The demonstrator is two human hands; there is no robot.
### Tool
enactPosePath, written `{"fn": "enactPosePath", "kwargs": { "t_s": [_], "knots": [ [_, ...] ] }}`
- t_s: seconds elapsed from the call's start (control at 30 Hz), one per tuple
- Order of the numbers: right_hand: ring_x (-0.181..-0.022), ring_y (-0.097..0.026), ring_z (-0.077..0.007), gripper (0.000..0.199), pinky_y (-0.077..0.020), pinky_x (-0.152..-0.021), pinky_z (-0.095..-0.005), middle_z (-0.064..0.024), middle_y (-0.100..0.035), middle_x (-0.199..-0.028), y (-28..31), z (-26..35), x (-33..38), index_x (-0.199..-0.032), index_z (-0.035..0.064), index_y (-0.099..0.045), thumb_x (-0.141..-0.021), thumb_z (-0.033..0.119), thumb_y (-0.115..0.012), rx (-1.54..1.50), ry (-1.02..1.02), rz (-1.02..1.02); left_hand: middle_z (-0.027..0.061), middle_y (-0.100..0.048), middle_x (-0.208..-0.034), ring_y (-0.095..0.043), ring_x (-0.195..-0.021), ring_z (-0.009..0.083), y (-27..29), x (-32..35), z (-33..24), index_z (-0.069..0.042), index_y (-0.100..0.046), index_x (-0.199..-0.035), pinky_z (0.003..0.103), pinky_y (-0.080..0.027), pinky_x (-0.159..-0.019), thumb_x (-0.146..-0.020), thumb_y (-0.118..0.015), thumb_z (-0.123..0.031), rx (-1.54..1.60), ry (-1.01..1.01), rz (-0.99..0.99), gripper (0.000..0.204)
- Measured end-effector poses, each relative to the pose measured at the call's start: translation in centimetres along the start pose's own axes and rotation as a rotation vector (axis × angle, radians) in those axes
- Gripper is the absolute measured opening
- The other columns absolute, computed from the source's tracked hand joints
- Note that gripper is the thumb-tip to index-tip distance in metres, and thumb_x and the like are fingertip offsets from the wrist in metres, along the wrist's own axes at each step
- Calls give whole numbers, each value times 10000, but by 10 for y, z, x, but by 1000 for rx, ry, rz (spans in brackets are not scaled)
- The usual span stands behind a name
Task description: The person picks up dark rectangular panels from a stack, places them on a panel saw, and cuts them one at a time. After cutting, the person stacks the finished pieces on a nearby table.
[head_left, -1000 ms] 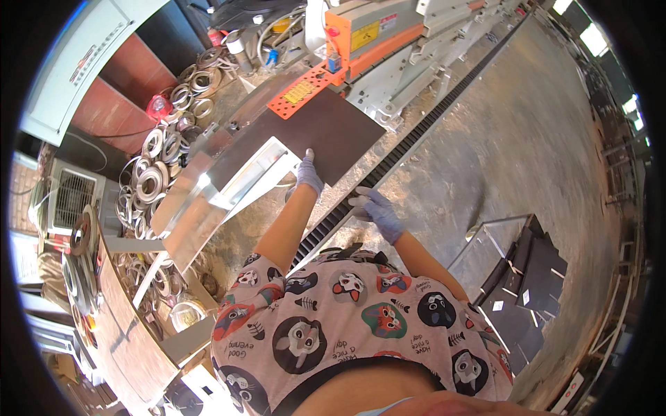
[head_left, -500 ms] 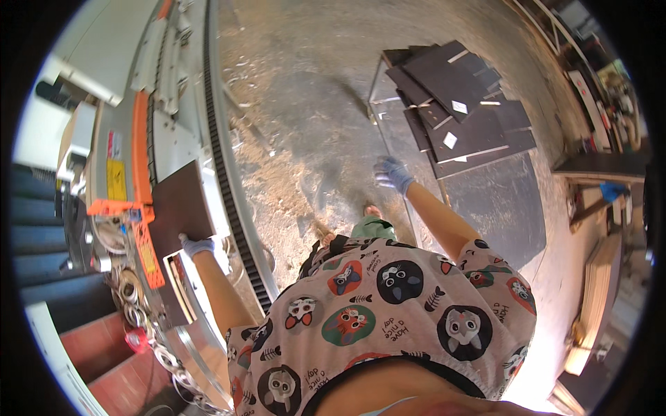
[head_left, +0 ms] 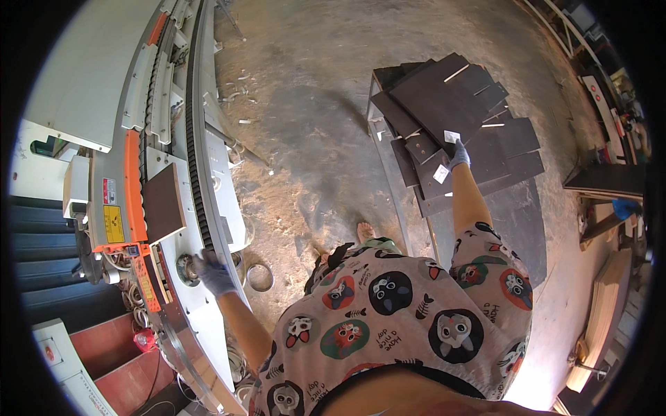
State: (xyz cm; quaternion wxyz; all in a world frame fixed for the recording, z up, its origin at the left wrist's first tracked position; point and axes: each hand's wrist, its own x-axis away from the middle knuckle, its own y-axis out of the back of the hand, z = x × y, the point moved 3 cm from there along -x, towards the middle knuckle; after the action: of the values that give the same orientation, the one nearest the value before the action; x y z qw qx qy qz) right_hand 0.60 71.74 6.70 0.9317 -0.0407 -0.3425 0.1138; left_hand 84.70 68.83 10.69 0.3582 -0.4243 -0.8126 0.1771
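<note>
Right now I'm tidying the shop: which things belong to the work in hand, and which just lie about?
In hand:
stack of dark panels, right hand on it
machine bed, left hand on it
dark board on the machine

Lying about:
metal ring
scraps on floor

A long grey machine (head_left: 104,90) with an orange panel (head_left: 132,187) and a black toothed track (head_left: 194,139) runs down the left of a dusty concrete floor (head_left: 312,104) (pale offcuts litter it near the machine). A metal ring (head_left: 259,276) lies on the floor; light wooden boards (head_left: 602,315) lean at far right.
</note>
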Motion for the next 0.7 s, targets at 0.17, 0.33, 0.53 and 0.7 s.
{"fn": "enactPosePath", "kwargs": {
  "t_s": [0.17, 0.33, 0.53, 0.7],
  "knots": [
    [-506, -536, -185, 220, -513, -506, -385, -11, -602, -674, 4, 0, 28, -873, 158, -627, -804, 365, -647, -59, -152, 426, 40, -474, -1279, -488, -1061, 173, -36, 68, 30, -200, -365, -1337, 379, -424, -936, -943, -383, -301, -262, 62, 77, 407],
    [-452, -507, -150, 101, -553, -580, -404, -16, -561, -618, -42, -3, 127, -841, 123, -612, -827, 221, -633, 185, -22, 746, 10, -574, -1086, -550, -768, 132, -45, 72, 67, -172, -412, -1267, 321, -480, -668, -830, -607, -260, -157, 147, 128, 487],
    [-810, -594, -177, 280, -563, -736, -402, -49, -577, -948, -34, -67, 277, -1040, 40, -557, -815, 178, -651, 308, 9, 911, 84, -450, -1274, -508, -1066, 203, -139, 132, 120, -136, -211, -1383, 323, -469, -843, -938, -404, -106, -479, 280, 498, 485],
    [-904, -591, -187, 506, -516, -739, -310, -71, -580, -1090, -63, -153, 389, -1229, 50, -484, -791, 219, -675, 659, 21, 1495, 94, -467, -1246, -497, -1097, 205, -168, 178, 129, -59, -373, -1300, 334, -467, -858, -851, -614, -303, -207, 290, 639, 565]
  ]
}}
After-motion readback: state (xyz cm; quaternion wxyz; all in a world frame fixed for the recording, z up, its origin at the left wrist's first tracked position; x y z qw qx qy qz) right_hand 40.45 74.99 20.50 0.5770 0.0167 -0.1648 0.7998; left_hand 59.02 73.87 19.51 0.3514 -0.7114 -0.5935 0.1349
